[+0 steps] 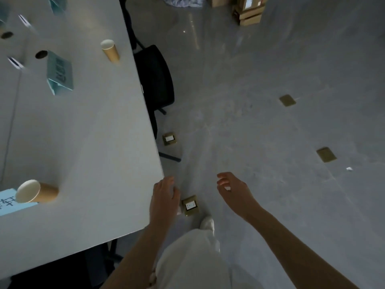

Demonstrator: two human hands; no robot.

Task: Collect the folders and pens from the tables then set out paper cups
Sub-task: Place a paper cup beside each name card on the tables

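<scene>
Two brown paper cups stand on the white table: one cup near the front left, another cup near the far right edge. My left hand hovers at the table's near right corner, fingers apart and holding nothing. My right hand hangs over the floor to the right, fingers loosely curled and empty. No folders or pens are visible.
Teal name cards and a light blue sheet lie on the table, with dark cable holes. A black chair is tucked at the table's right side. Brass floor sockets dot the grey floor. Cardboard boxes stand far back.
</scene>
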